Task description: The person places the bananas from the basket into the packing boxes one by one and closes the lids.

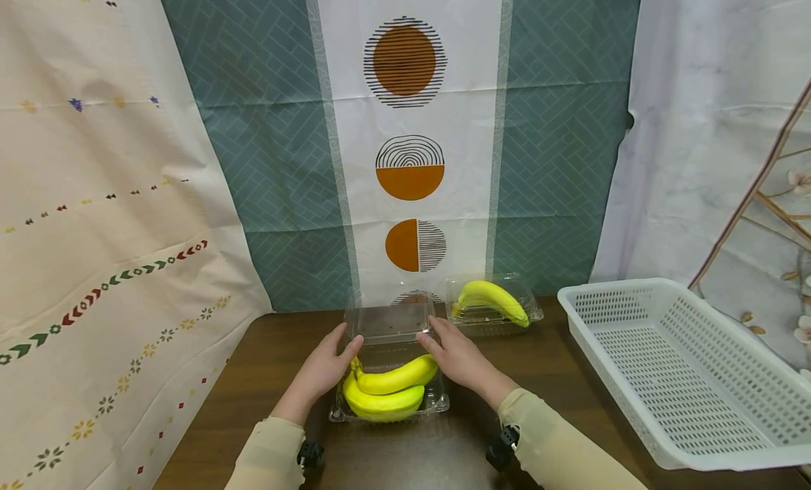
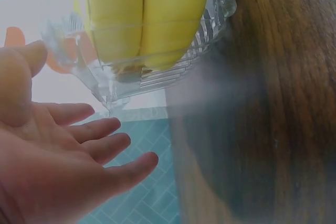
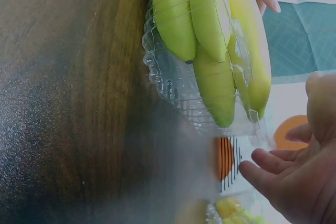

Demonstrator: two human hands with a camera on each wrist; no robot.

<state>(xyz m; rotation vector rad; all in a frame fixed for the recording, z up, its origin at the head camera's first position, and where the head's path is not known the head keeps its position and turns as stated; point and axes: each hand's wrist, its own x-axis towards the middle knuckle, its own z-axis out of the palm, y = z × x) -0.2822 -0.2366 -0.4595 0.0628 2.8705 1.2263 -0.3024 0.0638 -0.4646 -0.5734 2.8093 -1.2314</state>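
A clear plastic clamshell box (image 1: 437,400) sits on the brown table with a bunch of yellow bananas (image 1: 386,402) in it. Its transparent lid (image 1: 389,321) stands raised behind the fruit. My left hand (image 1: 324,367) is at the lid's left side, thumb toward me and fingers extended. On the lid's right side is my right hand (image 1: 461,356), placed much the same way. In the wrist views, the left fingers (image 2: 105,145) and right fingers (image 3: 270,163) look fairly straight, apart from the thumbs. Exact contact with the clear plastic is hard to see.
Behind my right hand, a second clear box (image 1: 472,328) holds a yellow banana (image 1: 491,298). A white perforated plastic basket (image 1: 659,434) stands at the right. Patterned cloths (image 1: 551,159) hang at the back and sides of the table (image 1: 234,405).
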